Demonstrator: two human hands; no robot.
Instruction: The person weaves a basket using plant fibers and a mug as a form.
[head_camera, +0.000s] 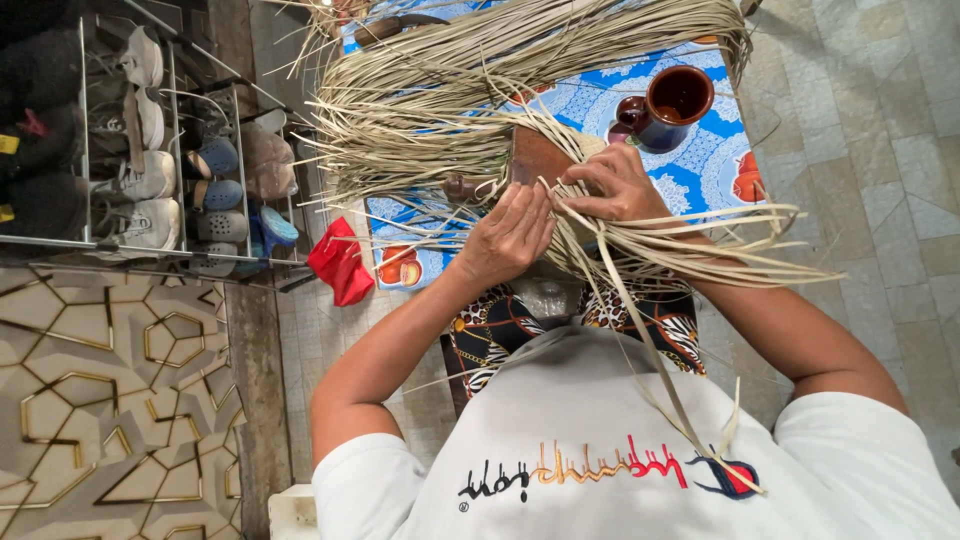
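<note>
The left hand (512, 235) is seen curled closed over pale straw strips (440, 100), which are fanned across a blue patterned cloth (715, 160) in front of the person. The right hand (618, 185) is closed, with strips pinched between its fingers just beside the left. A brown mug (672, 105) is noted standing on the cloth, near the right hand.

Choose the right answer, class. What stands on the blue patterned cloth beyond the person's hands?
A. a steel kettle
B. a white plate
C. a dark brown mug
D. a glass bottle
C: a dark brown mug stands on the blue patterned cloth, beyond the right hand working the pale strips.
</note>
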